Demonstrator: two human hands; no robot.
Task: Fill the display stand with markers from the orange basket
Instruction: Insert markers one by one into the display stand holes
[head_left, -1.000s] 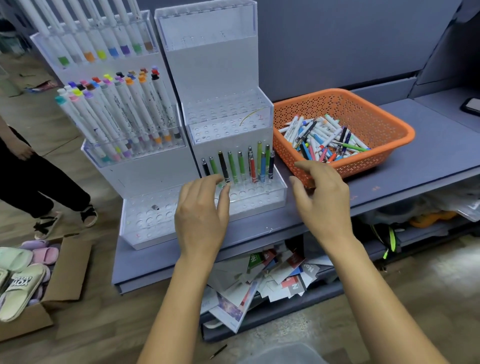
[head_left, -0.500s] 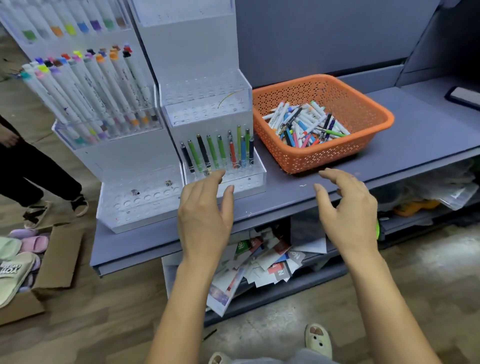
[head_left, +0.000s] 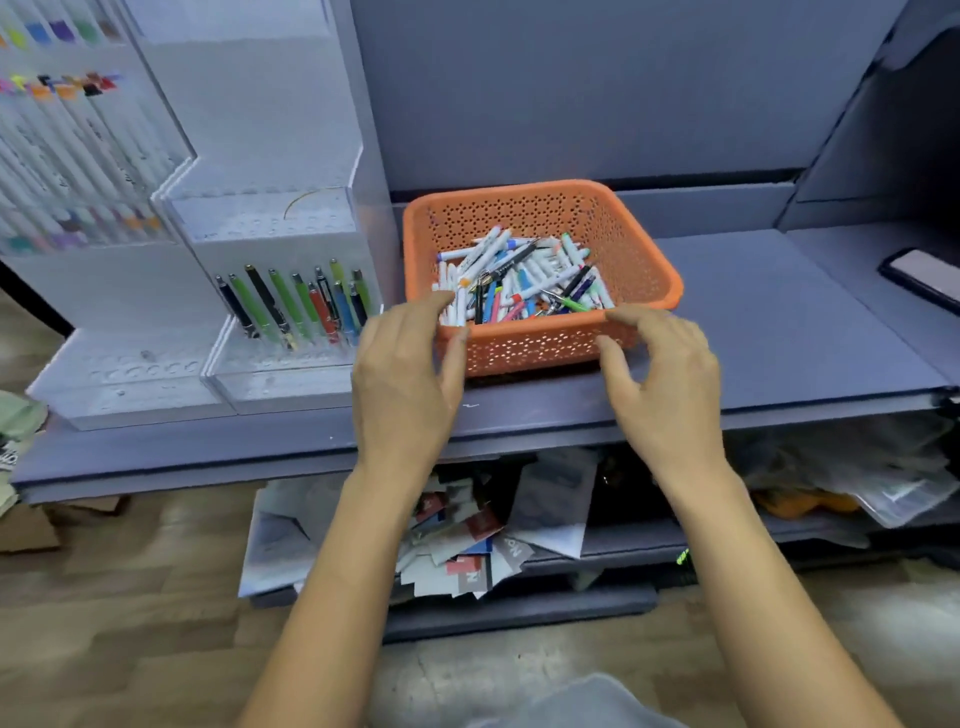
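The orange basket (head_left: 540, 345) sits on the grey shelf (head_left: 779, 322), about in the middle, with its left side just beside the display stand (head_left: 291, 384). A loose heap of markers (head_left: 519, 275), mostly white with coloured caps, lies in the bottom of the basket.

The stand's lowest step holds a short row of pens (head_left: 291, 306), green, black, red and blue, leaning back in their holes. The step above it shows only bare holes.

Both hands are at the near side of the basket and hold nothing. The left hand (head_left: 408, 379) is at the near left corner, fingers nearly straight and pointing away over the rim, thumb just beside the front wall. The right hand (head_left: 670, 384) is at the near right corner, fingers loosely bent and spread, thumb toward the front wall. Whether either hand touches the basket cannot be told.

Further left stands a second stand (head_left: 130, 291) filled with long white markers (head_left: 78, 156). A phone (head_left: 924, 275) lies at the far right of the shelf. Papers (head_left: 462, 535) are piled on the lower shelf under the hands.
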